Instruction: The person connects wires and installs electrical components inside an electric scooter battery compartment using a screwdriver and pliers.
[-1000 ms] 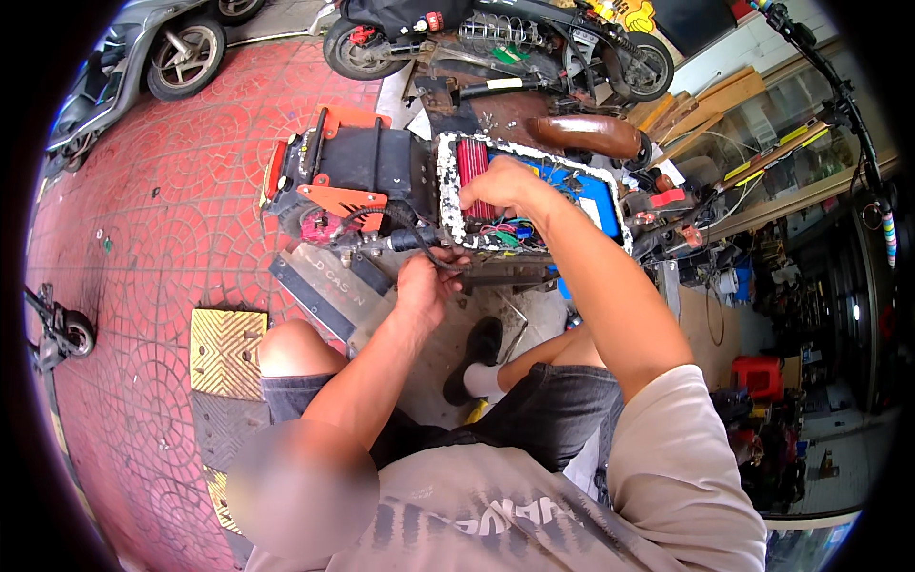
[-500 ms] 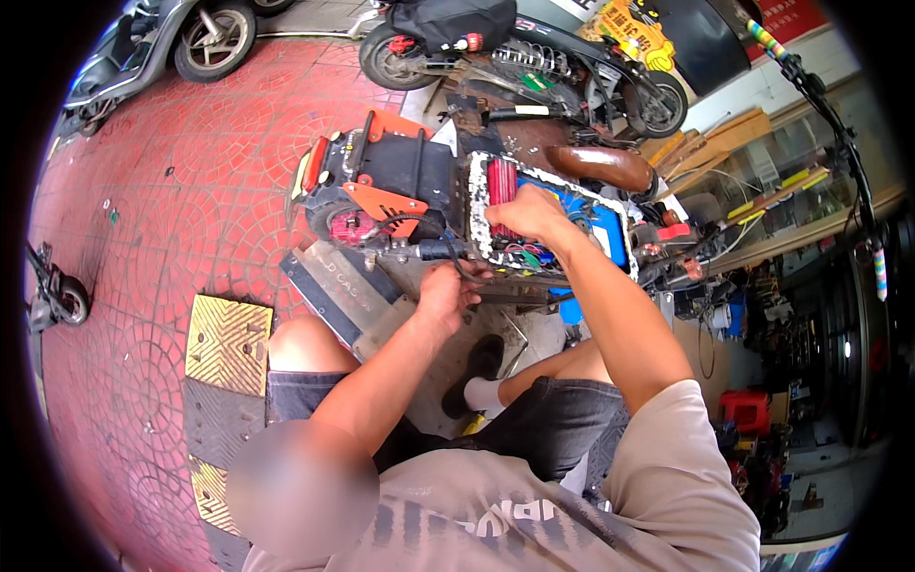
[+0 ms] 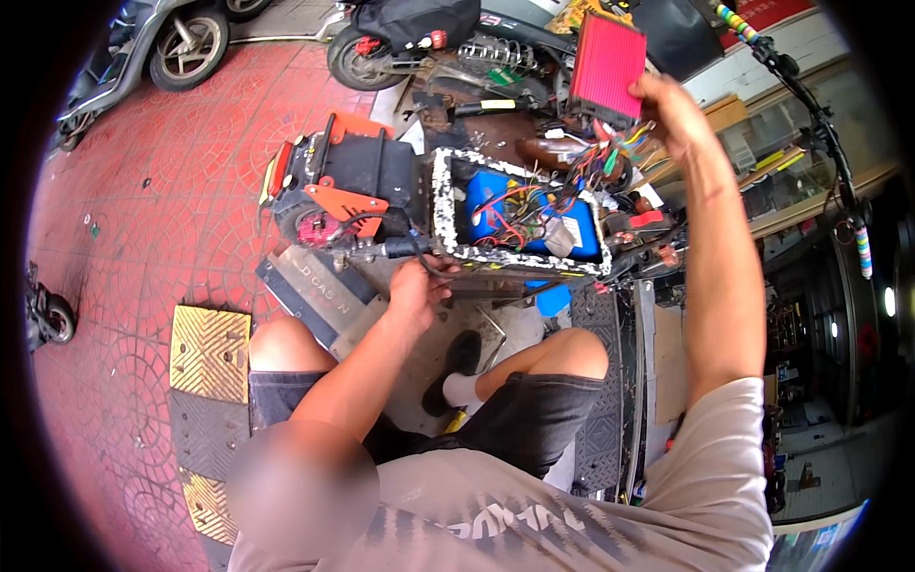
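Observation:
My right hand (image 3: 675, 112) grips a red finned motor controller (image 3: 607, 69) by its near right corner, holding it up beyond the far right of an open scooter deck box (image 3: 443, 202). A bundle of coloured wires (image 3: 605, 157) with connectors hangs from the controller down toward the box. Inside the box lies a blue-wrapped battery pack (image 3: 488, 202), with loose wires across it. White, crumbly sealant lines the box rim. Low at the near left corner of the box, my left hand (image 3: 419, 294) has its fingers curled beside a black cable (image 3: 419, 250); what they hold is partly hidden.
The scooter's rear wheel and orange brackets (image 3: 345, 195) extend left of the box. A grey metal plate (image 3: 315, 297) lies nearer me. Parked scooters (image 3: 186, 48) stand far off, and the handlebar (image 3: 810, 105) reaches up at right. A yellow-black ramp (image 3: 210, 353) lies on red paving.
My right hand has lifted the red controller out of the box, up and to the right, its wires trailing. The blue battery now shows more fully. My left hand stays at the box's near edge.

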`<action>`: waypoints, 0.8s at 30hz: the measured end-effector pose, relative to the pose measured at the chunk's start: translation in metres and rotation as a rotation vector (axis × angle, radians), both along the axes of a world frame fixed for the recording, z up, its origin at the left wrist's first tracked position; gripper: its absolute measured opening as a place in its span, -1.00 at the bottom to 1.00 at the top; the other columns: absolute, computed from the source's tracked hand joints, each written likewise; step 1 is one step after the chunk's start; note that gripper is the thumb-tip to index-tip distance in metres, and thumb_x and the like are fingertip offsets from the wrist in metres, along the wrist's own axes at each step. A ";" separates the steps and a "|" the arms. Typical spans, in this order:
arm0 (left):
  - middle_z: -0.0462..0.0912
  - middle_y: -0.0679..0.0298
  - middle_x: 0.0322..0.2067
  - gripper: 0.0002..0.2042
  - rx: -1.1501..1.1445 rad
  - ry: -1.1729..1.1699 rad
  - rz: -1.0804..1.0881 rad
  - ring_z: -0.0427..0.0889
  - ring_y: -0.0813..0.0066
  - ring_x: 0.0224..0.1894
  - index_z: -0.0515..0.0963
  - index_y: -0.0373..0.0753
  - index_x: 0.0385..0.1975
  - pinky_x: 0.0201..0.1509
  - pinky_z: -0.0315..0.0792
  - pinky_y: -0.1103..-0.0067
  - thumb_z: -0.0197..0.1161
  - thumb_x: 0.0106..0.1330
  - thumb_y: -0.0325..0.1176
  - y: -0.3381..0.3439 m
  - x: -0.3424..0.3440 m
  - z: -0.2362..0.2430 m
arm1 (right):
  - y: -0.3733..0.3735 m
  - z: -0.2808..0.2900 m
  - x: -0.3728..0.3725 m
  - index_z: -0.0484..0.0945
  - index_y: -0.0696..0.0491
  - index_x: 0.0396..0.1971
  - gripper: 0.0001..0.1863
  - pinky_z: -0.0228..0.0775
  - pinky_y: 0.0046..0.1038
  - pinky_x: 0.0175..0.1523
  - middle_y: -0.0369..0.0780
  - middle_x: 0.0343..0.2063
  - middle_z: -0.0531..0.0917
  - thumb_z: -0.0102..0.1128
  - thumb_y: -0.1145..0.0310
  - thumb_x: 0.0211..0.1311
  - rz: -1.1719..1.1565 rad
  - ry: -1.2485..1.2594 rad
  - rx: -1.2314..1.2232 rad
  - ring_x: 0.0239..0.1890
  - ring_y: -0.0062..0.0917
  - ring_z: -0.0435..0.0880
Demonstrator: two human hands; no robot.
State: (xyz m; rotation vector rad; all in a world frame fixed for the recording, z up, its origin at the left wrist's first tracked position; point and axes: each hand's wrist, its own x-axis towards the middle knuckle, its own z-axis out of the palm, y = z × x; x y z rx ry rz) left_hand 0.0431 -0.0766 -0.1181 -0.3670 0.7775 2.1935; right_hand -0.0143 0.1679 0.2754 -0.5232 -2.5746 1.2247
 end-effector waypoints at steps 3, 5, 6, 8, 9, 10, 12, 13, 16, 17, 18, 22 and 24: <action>0.79 0.28 -0.26 -0.82 -0.011 -0.010 0.012 0.71 0.51 -0.27 0.65 -0.19 -0.20 -0.28 0.45 0.50 0.13 0.40 -0.31 -0.008 0.001 0.008 | 0.003 -0.048 0.040 0.65 0.06 -0.13 -0.75 0.52 -0.25 0.02 -0.27 -0.25 0.72 0.20 0.29 0.24 -0.059 0.104 -0.336 -0.17 -0.44 0.65; 0.79 0.28 -0.25 -0.83 0.002 0.019 -0.007 0.71 0.51 -0.27 0.64 -0.19 -0.19 -0.28 0.44 0.49 0.12 0.41 -0.32 -0.008 0.006 0.009 | 0.041 -0.087 0.064 0.64 0.09 -0.06 -0.71 0.50 -0.17 0.15 -0.21 -0.13 0.75 0.17 0.31 0.28 -0.093 0.152 -0.550 -0.04 -0.36 0.68; 0.79 0.28 -0.24 -0.83 0.000 0.036 -0.005 0.71 0.50 -0.27 0.64 -0.18 -0.19 -0.28 0.44 0.49 0.11 0.41 -0.33 -0.012 0.003 0.010 | 0.045 -0.103 0.072 0.63 0.12 -0.06 -0.70 0.55 -0.18 0.11 -0.19 -0.15 0.75 0.15 0.30 0.29 -0.143 0.169 -0.599 -0.09 -0.35 0.70; 0.79 0.28 -0.20 -0.83 0.027 0.040 0.011 0.75 0.46 -0.19 0.61 -0.17 -0.16 -0.28 0.43 0.49 0.08 0.42 -0.36 -0.017 0.006 0.012 | 0.056 -0.129 0.096 0.57 0.09 -0.04 -0.70 0.63 -0.19 -0.02 -0.17 -0.12 0.74 0.17 0.29 0.29 -0.246 0.145 -0.700 -0.13 -0.35 0.73; 0.79 0.27 -0.19 -0.83 0.043 0.036 0.017 0.75 0.45 -0.17 0.61 -0.17 -0.16 -0.28 0.43 0.49 0.08 0.42 -0.36 -0.016 0.008 0.014 | 0.083 -0.147 0.108 0.57 0.08 -0.02 -0.69 0.63 -0.19 -0.04 -0.18 -0.13 0.74 0.17 0.28 0.29 -0.274 0.201 -0.724 -0.13 -0.35 0.73; 0.79 0.27 -0.18 -0.83 0.058 0.029 0.029 0.76 0.44 -0.15 0.61 -0.16 -0.15 -0.28 0.43 0.48 0.08 0.43 -0.37 -0.015 0.009 0.014 | 0.106 -0.162 0.118 0.57 0.08 -0.01 -0.68 0.64 -0.19 -0.06 -0.18 -0.14 0.74 0.17 0.27 0.30 -0.299 0.252 -0.749 -0.13 -0.36 0.73; 0.78 0.26 -0.21 -0.86 0.057 0.023 0.029 0.78 0.47 -0.18 0.61 -0.18 -0.16 -0.34 0.43 0.52 0.13 0.42 -0.36 -0.017 0.006 0.008 | 0.103 -0.181 0.131 0.59 0.17 -0.05 -0.66 0.61 -0.23 0.08 -0.08 -0.13 0.76 0.09 0.27 0.31 -0.384 0.391 -0.891 -0.12 -0.28 0.75; 0.79 0.25 -0.22 -0.86 0.064 0.021 0.019 0.78 0.48 -0.21 0.61 -0.19 -0.16 -0.36 0.43 0.53 0.15 0.41 -0.35 -0.018 0.003 0.006 | 0.106 -0.184 0.136 0.59 0.16 -0.04 -0.66 0.60 -0.24 0.10 -0.08 -0.12 0.76 0.09 0.27 0.31 -0.411 0.427 -0.928 -0.12 -0.27 0.75; 0.79 0.22 -0.25 -0.85 0.085 0.009 -0.017 0.76 0.52 -0.30 0.61 -0.21 -0.17 -0.41 0.44 0.57 0.23 0.34 -0.34 -0.017 0.000 0.008 | 0.129 -0.203 0.155 0.59 0.17 0.00 -0.64 0.58 -0.23 0.15 -0.09 -0.08 0.75 0.05 0.26 0.37 -0.461 0.472 -1.025 -0.08 -0.25 0.74; 0.79 0.22 -0.25 -0.85 0.100 0.007 -0.025 0.75 0.52 -0.32 0.61 -0.21 -0.18 -0.41 0.45 0.57 0.24 0.33 -0.34 -0.017 0.000 0.008 | 0.130 -0.209 0.157 0.59 0.17 0.00 -0.65 0.58 -0.23 0.15 -0.10 -0.08 0.75 0.04 0.26 0.38 -0.476 0.492 -1.040 -0.08 -0.24 0.74; 0.79 0.21 -0.25 -0.84 0.114 0.005 -0.032 0.74 0.51 -0.33 0.61 -0.21 -0.18 -0.41 0.45 0.56 0.24 0.32 -0.34 -0.017 -0.001 0.008 | 0.131 -0.214 0.158 0.58 0.17 0.01 -0.65 0.58 -0.22 0.15 -0.10 -0.07 0.75 0.03 0.26 0.40 -0.491 0.510 -1.054 -0.08 -0.24 0.74; 0.79 0.19 -0.25 -0.84 0.058 0.020 -0.015 0.69 0.51 -0.34 0.63 -0.24 -0.22 -0.36 0.45 0.54 0.24 0.28 -0.36 -0.013 0.000 0.016 | 0.151 -0.230 0.163 0.57 0.19 0.01 -0.65 0.60 -0.22 0.13 -0.09 -0.05 0.75 0.00 0.27 0.45 -0.467 0.490 -1.032 -0.06 -0.26 0.76; 0.78 0.18 -0.25 -0.83 0.059 0.007 -0.006 0.69 0.51 -0.32 0.63 -0.25 -0.20 -0.33 0.47 0.52 0.22 0.27 -0.37 -0.013 0.000 0.018 | 0.152 -0.231 0.164 0.57 0.20 0.01 -0.66 0.60 -0.24 0.12 -0.09 -0.06 0.75 0.03 0.27 0.45 -0.461 0.493 -0.979 -0.05 -0.28 0.76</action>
